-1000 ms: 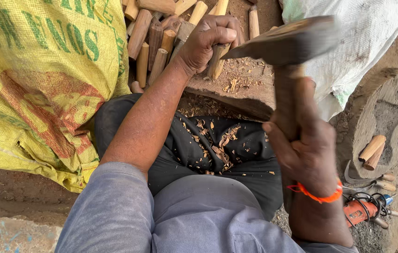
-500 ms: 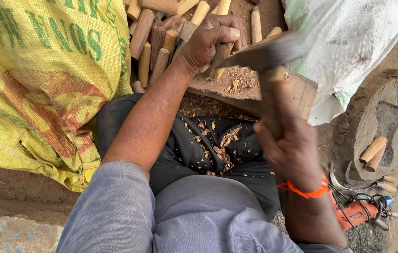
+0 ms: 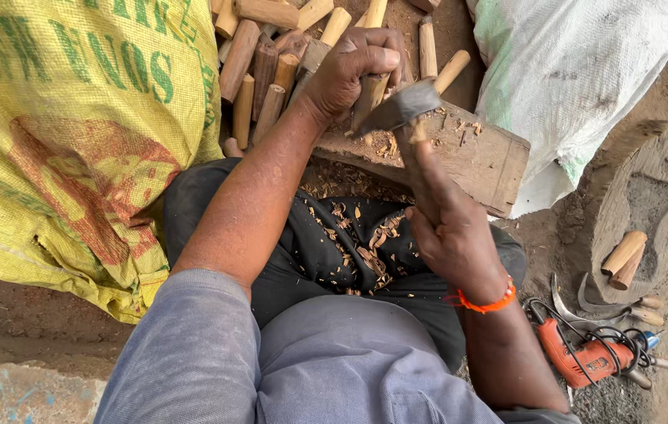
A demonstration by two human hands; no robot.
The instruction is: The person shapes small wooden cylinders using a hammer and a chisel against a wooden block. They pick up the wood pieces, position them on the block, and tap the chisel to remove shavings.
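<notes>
A big yellow woven sack (image 3: 59,133) fills the frame from 9 to 11 o'clock, and a white woven sack (image 3: 577,71) bulges at 1 o'clock. Between them, at 12 o'clock, lies a heap of rough wooden pegs (image 3: 271,71) on the dirt. In front of the heap sits a worn wooden chopping block (image 3: 475,161), littered with chips; more shavings lie on the person's dark lap below it.

The left hand (image 3: 353,71) is at 12 o'clock, fingers curled tight around a wooden stick (image 3: 371,88) that stands on the block. The right hand (image 3: 452,235), just right of centre and wearing an orange wristband (image 3: 484,302), has its fingers wrapped closed around the handle of an adze-like chopping tool (image 3: 404,110). The tool's grey blade meets the stick just below the left hand's fingers.

At 3 o'clock a hollowed wooden slab (image 3: 648,204) rests on the ground with two short pegs (image 3: 624,255) on it. At 4 to 5 o'clock lie an orange power drill (image 3: 581,353), its black cord, and a few curved hand tools (image 3: 624,310).
</notes>
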